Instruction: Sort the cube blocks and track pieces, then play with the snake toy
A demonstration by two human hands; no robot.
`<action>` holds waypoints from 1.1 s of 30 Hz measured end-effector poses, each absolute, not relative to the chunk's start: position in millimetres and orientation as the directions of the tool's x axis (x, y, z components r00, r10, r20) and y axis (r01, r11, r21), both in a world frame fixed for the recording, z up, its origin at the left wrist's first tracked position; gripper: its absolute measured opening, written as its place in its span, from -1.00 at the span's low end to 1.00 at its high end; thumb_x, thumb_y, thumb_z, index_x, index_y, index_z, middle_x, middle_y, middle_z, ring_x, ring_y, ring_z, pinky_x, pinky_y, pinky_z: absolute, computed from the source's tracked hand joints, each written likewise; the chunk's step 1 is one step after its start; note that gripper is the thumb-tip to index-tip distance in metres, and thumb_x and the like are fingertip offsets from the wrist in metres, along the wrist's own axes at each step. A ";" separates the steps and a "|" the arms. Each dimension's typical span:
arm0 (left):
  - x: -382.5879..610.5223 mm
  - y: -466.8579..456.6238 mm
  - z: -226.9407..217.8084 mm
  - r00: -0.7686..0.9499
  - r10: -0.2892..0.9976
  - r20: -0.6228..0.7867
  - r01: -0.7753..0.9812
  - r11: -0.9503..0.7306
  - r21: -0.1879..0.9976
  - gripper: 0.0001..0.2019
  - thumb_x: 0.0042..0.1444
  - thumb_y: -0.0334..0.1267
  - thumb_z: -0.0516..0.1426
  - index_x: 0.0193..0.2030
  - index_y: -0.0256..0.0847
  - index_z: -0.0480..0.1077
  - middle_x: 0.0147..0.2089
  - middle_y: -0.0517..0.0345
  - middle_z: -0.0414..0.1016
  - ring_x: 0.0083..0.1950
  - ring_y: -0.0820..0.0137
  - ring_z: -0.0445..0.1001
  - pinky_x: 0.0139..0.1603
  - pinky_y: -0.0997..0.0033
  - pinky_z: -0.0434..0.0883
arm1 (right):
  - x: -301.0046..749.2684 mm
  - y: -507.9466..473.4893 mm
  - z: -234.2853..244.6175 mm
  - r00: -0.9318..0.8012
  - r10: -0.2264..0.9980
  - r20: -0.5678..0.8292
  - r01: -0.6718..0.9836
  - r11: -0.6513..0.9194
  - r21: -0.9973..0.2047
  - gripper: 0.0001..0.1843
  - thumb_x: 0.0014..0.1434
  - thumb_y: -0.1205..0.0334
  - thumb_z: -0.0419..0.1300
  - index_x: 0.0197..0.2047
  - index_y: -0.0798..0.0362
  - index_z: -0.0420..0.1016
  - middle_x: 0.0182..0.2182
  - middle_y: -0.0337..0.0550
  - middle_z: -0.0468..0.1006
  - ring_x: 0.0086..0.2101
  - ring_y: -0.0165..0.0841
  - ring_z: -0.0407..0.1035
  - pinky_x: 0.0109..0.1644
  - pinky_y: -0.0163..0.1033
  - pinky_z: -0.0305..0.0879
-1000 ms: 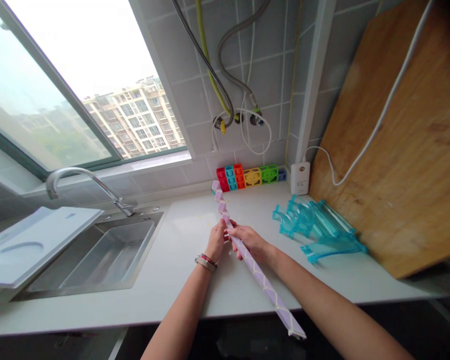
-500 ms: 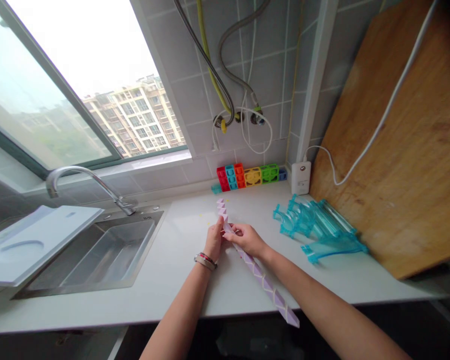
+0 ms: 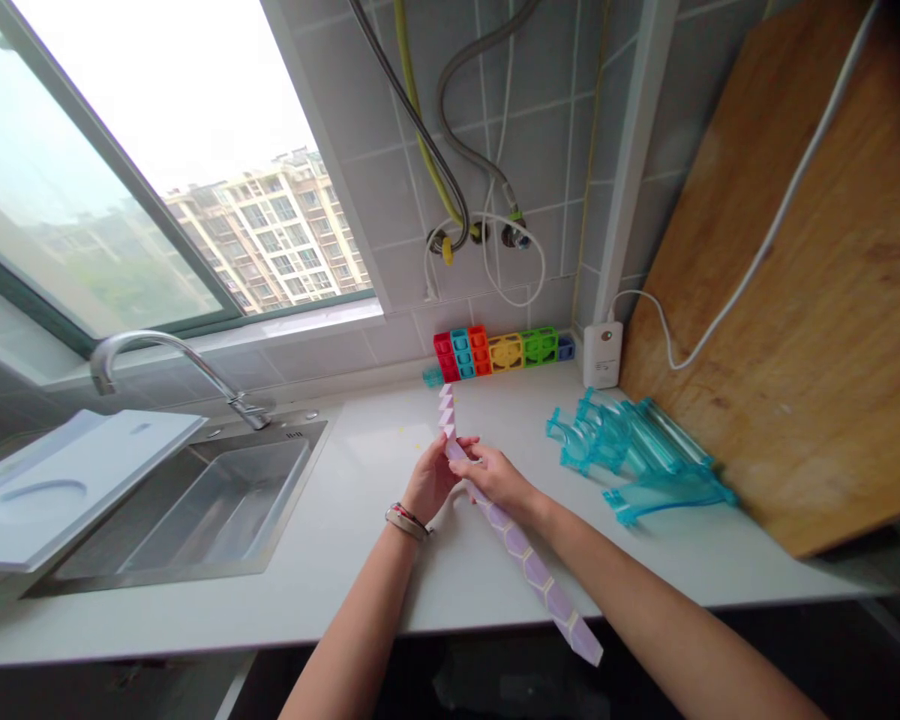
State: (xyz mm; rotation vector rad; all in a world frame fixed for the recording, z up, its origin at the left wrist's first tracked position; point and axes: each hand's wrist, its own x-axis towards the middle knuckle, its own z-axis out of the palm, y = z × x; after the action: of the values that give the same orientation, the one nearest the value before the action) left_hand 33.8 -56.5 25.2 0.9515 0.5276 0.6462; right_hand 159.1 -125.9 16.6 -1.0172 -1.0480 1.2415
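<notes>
Both of my hands grip a long purple-and-white snake puzzle (image 3: 529, 560) made of wedge segments. My left hand (image 3: 431, 478) is closed around it near its far end. Just to the right, my right hand (image 3: 501, 480) pinches it between thumb and fingers. Beyond the hands, the short far part shows a zigzag edge. The long straight part slants down to the right, between my forearms, with its tip past the counter's front edge. My fingers hide the segments between the hands.
Colourful plastic blocks (image 3: 487, 352) line the wall behind. Translucent teal plastic pieces (image 3: 645, 455) lie at the right, by a leaning wooden board (image 3: 802, 300) and a white corded device (image 3: 602, 355). At left are a sink (image 3: 195, 530), a faucet (image 3: 172, 350) and a white panel (image 3: 82, 480).
The snake puzzle has rolled about its length, so its near part shows broader purple faces. Its far end points slightly more to the right, and my left hand has shifted its grip.
</notes>
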 end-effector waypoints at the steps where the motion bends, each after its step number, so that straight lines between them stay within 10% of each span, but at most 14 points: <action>1: 33.2 -56.1 25.0 0.697 0.705 -0.129 -0.278 0.431 0.858 -0.55 0.20 0.09 0.17 -0.09 -0.31 0.59 -0.06 -0.13 0.65 -0.21 0.17 0.61 -0.38 0.33 0.48 | 159.8 -125.4 17.2 0.023 0.999 0.032 -0.248 0.037 -0.968 -0.64 0.16 -0.04 0.27 -0.15 0.09 0.50 -0.48 -0.24 0.48 -0.60 -0.44 0.28 -0.57 -0.32 0.24; 16: 27.2 -55.2 25.8 0.658 0.736 -0.156 -0.449 0.551 0.703 -0.72 0.25 0.01 0.21 -0.17 -0.16 0.60 0.01 0.11 0.65 -0.13 0.40 0.60 0.20 0.28 0.44 | 174.6 -141.3 37.7 -0.393 0.917 -0.067 -0.437 -0.251 -0.864 -0.63 0.25 -0.05 0.05 -0.24 0.10 0.46 -0.73 -0.28 0.37 -0.74 -0.42 0.19 -0.65 -0.33 0.13; 33: 22.6 -47.8 24.8 0.678 0.719 -0.153 -0.411 0.544 0.732 -0.66 0.21 0.05 0.25 -0.18 -0.24 0.58 -0.41 0.19 0.54 -0.37 0.44 0.52 -0.12 0.38 0.51 | 178.9 -139.3 38.0 -0.431 0.900 -0.062 -0.456 -0.276 -0.846 -0.61 0.25 -0.07 0.08 -0.11 0.09 0.41 -0.74 -0.38 0.34 -0.76 -0.47 0.11 -0.63 -0.37 0.10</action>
State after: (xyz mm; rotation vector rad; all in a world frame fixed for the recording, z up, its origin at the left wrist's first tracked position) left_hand 22.6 -47.8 24.8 0.7227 0.4727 0.7003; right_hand 178.9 -139.3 38.0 -0.6940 -0.9761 1.8459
